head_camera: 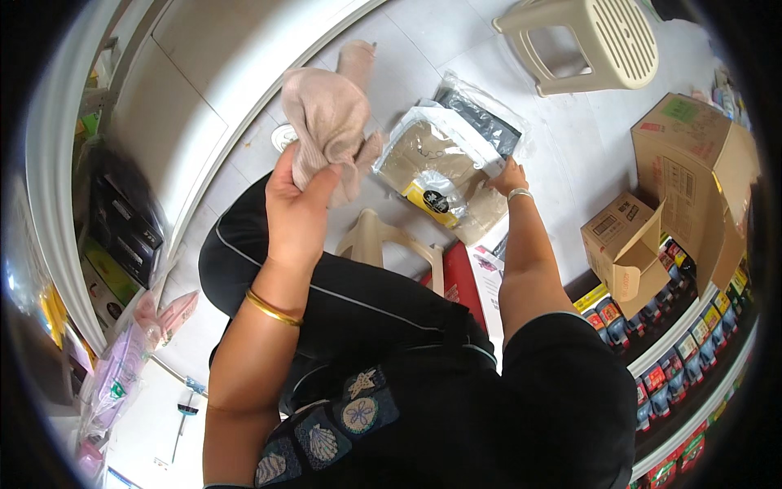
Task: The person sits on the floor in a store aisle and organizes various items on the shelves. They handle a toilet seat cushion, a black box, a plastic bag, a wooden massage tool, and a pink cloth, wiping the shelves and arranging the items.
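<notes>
A crumpled beige-pink ribbed cloth [333,122] is pinched between the thumb and fingers of my left hand [302,202], held up left of the middle. My right hand [510,178] touches the right edge of a clear plastic package [427,153] with brown fabric inside and a yellow and black label. Its fingertips are partly hidden, so the grip is unclear. Just behind lies a second clear package with dark folded fabric [479,116]. Under the brown package, a red and white box [473,281] shows beside my leg.
A beige plastic stool [586,49] stands at the top right; part of another [391,235] shows by my knee. Open cardboard boxes [678,140] and shelves of bottles [666,367] are at the right. A white shelf edge [244,131] curves along the left, near wrapped purple goods [116,382].
</notes>
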